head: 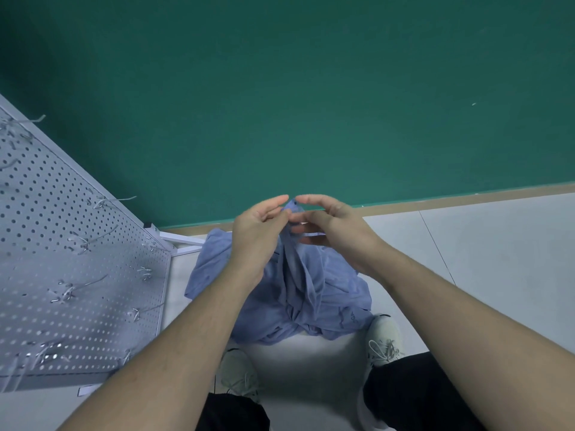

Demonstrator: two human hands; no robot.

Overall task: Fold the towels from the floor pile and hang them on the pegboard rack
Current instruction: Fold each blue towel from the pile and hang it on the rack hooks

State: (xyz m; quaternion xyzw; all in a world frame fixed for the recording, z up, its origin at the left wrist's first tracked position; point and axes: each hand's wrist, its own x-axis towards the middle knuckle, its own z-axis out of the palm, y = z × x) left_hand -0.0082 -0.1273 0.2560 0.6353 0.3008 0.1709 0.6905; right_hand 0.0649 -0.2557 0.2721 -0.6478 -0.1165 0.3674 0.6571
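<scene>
Above the pale floor (466, 259), just in front of the person's two light shoes, both hands meet at the top of a blue towel (298, 275) that is lifted by one corner. The left hand (258, 231) pinches the cloth near that corner with curled fingers, and the right hand (329, 225) touches the same peak from the other side, thumb and forefinger closing on it while the other fingers lie looser; how firmly it grips I cannot tell. From the corner the towel hangs down in a twisted column and runs into the crumpled blue pile (311, 318) on the floor, so it is not clear where one towel ends and the rest begin. The white pegboard rack (62, 244) stands to the left, well apart from the hands, its wire hooks (93, 284) bare as far as the view shows. By my judgement this is the opening of the folding step: a corner is found, but the cloth is neither spread nor doubled. The next move calls for sliding one hand along the top edge to the second corner, lifting until the towel clears the pile, and shaking out the twist. The risk is dragging other cloth up with it.
</scene>
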